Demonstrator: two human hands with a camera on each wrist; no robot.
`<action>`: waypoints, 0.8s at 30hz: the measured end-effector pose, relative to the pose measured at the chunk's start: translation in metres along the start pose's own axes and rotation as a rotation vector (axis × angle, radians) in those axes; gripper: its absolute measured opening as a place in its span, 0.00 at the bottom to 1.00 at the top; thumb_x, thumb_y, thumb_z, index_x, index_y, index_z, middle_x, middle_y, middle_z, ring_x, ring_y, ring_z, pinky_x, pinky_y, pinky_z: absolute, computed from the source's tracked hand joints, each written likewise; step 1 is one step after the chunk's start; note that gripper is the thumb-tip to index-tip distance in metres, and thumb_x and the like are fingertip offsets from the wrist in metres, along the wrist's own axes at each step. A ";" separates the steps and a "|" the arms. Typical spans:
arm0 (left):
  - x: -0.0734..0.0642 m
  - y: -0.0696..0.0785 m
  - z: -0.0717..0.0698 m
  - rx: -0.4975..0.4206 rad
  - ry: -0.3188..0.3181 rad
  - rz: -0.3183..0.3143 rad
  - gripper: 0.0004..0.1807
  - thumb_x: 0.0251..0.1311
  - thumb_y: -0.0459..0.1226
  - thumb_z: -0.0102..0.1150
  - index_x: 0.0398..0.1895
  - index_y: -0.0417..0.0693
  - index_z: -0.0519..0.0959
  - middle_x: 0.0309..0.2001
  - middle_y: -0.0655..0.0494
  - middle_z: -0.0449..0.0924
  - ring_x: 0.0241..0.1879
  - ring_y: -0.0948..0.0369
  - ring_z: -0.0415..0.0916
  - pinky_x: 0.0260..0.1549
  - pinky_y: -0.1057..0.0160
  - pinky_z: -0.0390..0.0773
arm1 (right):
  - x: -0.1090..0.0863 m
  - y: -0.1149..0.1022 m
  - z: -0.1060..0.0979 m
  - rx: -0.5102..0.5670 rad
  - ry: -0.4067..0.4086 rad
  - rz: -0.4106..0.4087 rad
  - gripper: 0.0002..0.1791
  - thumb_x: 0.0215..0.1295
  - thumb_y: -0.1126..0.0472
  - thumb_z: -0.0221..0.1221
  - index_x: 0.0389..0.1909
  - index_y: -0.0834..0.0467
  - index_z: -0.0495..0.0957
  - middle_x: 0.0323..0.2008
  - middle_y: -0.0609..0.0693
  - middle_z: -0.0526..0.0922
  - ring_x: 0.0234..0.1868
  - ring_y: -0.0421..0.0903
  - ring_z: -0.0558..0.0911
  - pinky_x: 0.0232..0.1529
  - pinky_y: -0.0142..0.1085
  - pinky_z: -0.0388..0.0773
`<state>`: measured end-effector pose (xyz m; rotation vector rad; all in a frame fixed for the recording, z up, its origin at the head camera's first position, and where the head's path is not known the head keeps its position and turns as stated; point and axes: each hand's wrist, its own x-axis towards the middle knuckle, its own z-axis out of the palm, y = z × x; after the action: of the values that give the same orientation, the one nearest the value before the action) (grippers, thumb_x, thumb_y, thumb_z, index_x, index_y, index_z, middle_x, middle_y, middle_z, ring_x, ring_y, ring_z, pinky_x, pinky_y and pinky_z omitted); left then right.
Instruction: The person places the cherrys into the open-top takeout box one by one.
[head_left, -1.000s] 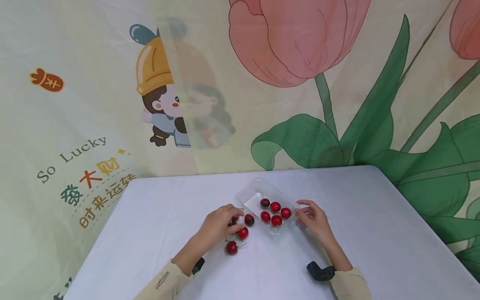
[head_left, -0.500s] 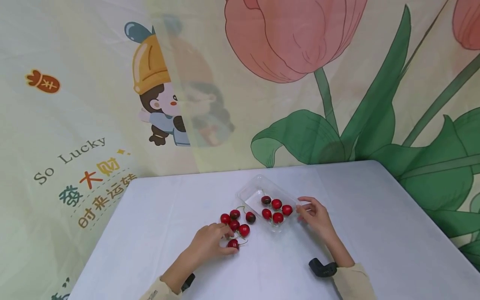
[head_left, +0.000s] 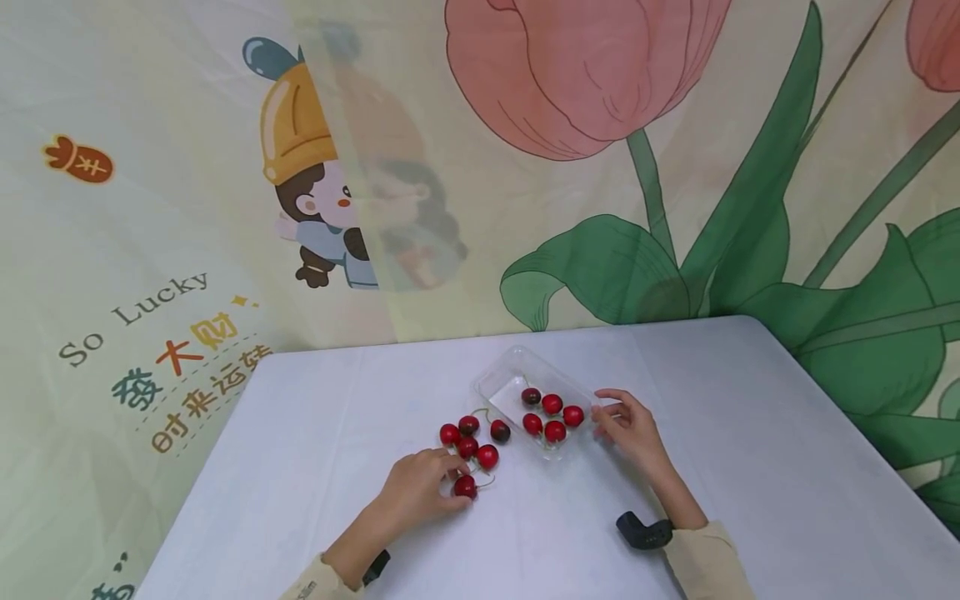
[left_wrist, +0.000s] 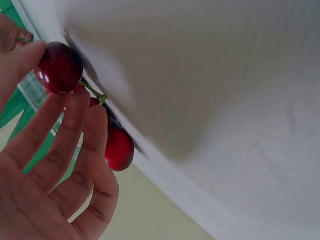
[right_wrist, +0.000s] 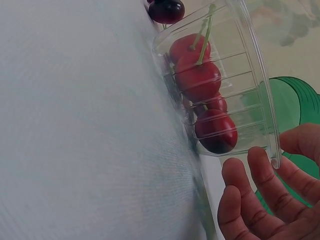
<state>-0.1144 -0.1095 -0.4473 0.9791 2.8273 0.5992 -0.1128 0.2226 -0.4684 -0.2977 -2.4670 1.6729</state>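
My left hand (head_left: 420, 487) is at the near end of a loose group of cherries, with thumb and fingertips on either side of the nearest dark red cherry (head_left: 465, 487). The left wrist view shows this cherry (left_wrist: 59, 67) between thumb and index finger, its green stem pointing away. Several more cherries (head_left: 487, 457) lie just beyond the hand. A clear plastic box (head_left: 495, 385) with several cherries (head_left: 573, 416) in it stands to their right. My right hand (head_left: 628, 429) pinches the box's rim (right_wrist: 272, 125) between thumb and fingers at its right corner.
A white cloth (head_left: 337, 417) covers the table. Behind its far edge hangs a printed curtain (head_left: 420, 83) with tulips and a cartoon figure. A dark cherry (head_left: 500, 431) lies close to the box's left side.
My left hand has drawn back toward me from the upper cherries to the nearest one, uncovering those behind. My right hand has stayed at the box. The head view has shifted slightly.
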 end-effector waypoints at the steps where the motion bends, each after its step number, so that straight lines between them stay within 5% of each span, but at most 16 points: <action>1: 0.000 0.000 0.000 -0.004 -0.002 -0.004 0.18 0.46 0.48 0.76 0.38 0.51 0.85 0.28 0.63 0.80 0.28 0.68 0.71 0.26 0.68 0.73 | 0.000 0.000 0.000 0.000 -0.002 -0.001 0.17 0.70 0.62 0.58 0.57 0.61 0.72 0.37 0.61 0.83 0.28 0.51 0.83 0.31 0.31 0.79; 24: -0.001 0.002 -0.011 -0.029 0.041 -0.005 0.17 0.48 0.46 0.74 0.40 0.49 0.85 0.29 0.61 0.81 0.28 0.65 0.74 0.25 0.70 0.72 | 0.000 0.001 0.001 0.012 -0.014 0.004 0.17 0.70 0.61 0.58 0.57 0.61 0.72 0.38 0.61 0.83 0.28 0.49 0.84 0.31 0.31 0.79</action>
<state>-0.1146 -0.1121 -0.4367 0.9661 2.8472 0.6654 -0.1134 0.2223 -0.4695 -0.2904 -2.4671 1.6967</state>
